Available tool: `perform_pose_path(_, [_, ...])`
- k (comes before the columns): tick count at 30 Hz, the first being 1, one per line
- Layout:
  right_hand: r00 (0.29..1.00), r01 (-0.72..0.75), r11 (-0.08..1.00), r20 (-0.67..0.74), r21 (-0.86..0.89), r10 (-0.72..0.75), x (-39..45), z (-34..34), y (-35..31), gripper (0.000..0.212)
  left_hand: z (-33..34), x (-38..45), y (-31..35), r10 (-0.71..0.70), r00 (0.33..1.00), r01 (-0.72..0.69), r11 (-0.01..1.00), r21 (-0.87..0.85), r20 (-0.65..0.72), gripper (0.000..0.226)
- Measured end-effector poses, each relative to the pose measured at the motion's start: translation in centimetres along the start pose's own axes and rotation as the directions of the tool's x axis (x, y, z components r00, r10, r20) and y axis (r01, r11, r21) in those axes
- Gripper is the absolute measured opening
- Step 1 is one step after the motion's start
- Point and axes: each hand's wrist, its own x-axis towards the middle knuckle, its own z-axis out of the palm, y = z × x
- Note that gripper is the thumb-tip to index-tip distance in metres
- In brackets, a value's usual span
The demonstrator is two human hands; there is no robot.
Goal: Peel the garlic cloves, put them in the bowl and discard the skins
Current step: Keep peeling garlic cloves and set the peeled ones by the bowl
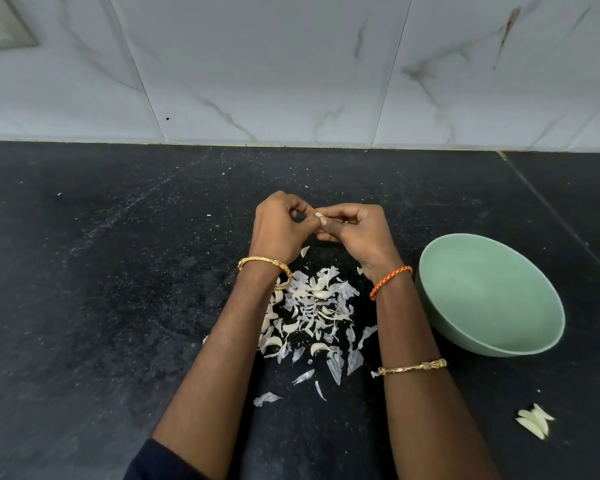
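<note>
My left hand [279, 225] and my right hand [355, 230] meet above the black counter, fingertips together. Both pinch a small garlic clove [318, 215], of which only a pale tip shows between the fingers. Below my wrists lies a heap of white garlic skins and cloves [312, 313], spread between my forearms. A pale green bowl [548, 327] stands to the right of my right forearm; nothing shows inside it. A few peeled cloves [534, 424] lie on the counter at the lower right.
The black stone counter [101, 271] runs back to a white marble-tiled wall [291, 81]. Small skin flakes are scattered on the counter. A counter seam [551, 216] runs diagonally at the right.
</note>
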Motion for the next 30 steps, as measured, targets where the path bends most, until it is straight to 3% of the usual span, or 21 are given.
perform_pose_path(8, [0.998,0.043,0.999,0.041,0.009,-0.043,-0.1,-0.2,-0.3,0.021,-0.3,0.0,0.3,0.006,0.999,-0.006,1.0,-0.003,-0.049,0.013])
perform_pose_path(12, [0.994,0.073,0.995,0.07,0.071,-0.078,-0.4,-0.4,-0.5,0.02,-0.6,0.1,0.7,-0.132,0.991,0.129,0.981,-0.144,-0.014,0.012])
perform_pose_path(20, [0.986,0.153,0.982,0.056,0.112,-0.16,-0.6,0.1,-0.2,0.023,-0.4,0.2,1.4,-0.365,0.926,0.371,0.822,-0.433,0.099,0.024])
perform_pose_path(24, [0.986,0.138,0.975,0.072,0.172,-0.152,-0.6,0.4,0.0,0.021,-0.5,0.4,1.3,-0.515,0.835,0.538,0.689,-0.486,0.194,0.033])
perform_pose_path(30, [0.989,0.04,0.948,0.122,0.316,-0.082,-0.5,0.6,0.4,0.019,-0.8,0.5,1.3,-0.553,0.759,0.646,0.574,-0.503,0.345,0.023])
